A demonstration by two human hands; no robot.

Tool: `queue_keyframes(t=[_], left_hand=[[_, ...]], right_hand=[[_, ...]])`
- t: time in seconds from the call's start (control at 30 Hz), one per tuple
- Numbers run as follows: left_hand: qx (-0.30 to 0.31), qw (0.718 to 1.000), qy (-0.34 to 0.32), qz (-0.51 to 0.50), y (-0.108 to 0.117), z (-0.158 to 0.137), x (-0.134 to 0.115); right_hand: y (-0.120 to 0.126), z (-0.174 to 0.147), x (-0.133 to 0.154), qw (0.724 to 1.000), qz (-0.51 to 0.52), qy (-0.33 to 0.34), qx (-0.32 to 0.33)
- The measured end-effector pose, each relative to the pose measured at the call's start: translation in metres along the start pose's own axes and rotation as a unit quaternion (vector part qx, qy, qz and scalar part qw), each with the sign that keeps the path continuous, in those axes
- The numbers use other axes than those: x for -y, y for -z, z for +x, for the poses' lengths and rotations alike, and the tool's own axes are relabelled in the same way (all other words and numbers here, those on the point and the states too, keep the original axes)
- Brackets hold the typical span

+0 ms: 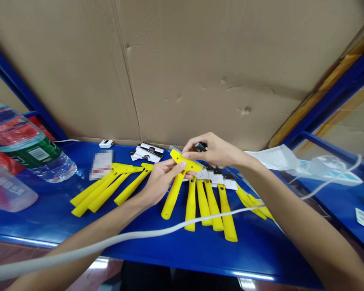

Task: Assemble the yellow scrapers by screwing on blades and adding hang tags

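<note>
In my left hand (159,182) is a yellow plastic scraper (173,194), gripped at its wide head with the thumb on top; its handle slants down toward me. My right hand (212,148) is closed at the far edge of the same head, thumb and fingertips against it. A small black object (201,146), mostly hidden, sits within the right fingers; its kind does not show. Just right of the held piece, several scrapers with white-and-black sleeves (226,214) lie in a row, handles toward me. More yellow scrapers (104,190) lie on the left, without visible sleeves.
White-and-black cards (148,152) and a small white device (106,143) lie at the back of the blue table (133,234). A water bottle (33,145) and a plastic cup (10,190) stand left. A white cable (121,238) crosses in front; more yellow pieces (255,204) lie right.
</note>
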State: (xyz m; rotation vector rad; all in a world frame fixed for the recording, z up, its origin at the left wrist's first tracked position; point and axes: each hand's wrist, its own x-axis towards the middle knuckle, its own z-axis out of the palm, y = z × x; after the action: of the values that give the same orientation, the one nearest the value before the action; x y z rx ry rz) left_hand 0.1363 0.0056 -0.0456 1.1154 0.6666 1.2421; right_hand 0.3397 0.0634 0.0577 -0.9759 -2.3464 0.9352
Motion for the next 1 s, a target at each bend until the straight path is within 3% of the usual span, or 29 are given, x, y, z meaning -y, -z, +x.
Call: queue_keyframes(t=[0.37,0.57,0.63,0.73,0.87,1.0], left_hand=[[-0.03,0.999,-0.006,0.029,0.003,0.002,-0.006],[-0.107,0.985,-0.123,0.049,0.012,0.01,-0.025],[-0.135,0.976,-0.165,0.044,0.019,0.015,-0.033],[-0.153,0.967,-0.198,0.042,0.028,0.022,-0.042],[-0.164,0.965,-0.2,0.046,0.037,0.027,-0.042],[-0.182,0.965,-0.182,0.039,0.041,0.031,-0.038]], right_hand=[[-0.005,0.0,0.007,0.995,-0.026,0.068,-0.07],[-0.002,0.0,0.001,0.992,-0.044,0.034,-0.114],[-0.003,0.0,-0.002,0.994,-0.069,0.016,-0.084],[-0.012,0.003,-0.008,0.991,-0.129,0.002,0.017],[-0.037,0.017,-0.009,0.96,-0.243,0.058,0.126],[-0.063,0.043,-0.006,0.928,-0.286,0.092,0.22]])
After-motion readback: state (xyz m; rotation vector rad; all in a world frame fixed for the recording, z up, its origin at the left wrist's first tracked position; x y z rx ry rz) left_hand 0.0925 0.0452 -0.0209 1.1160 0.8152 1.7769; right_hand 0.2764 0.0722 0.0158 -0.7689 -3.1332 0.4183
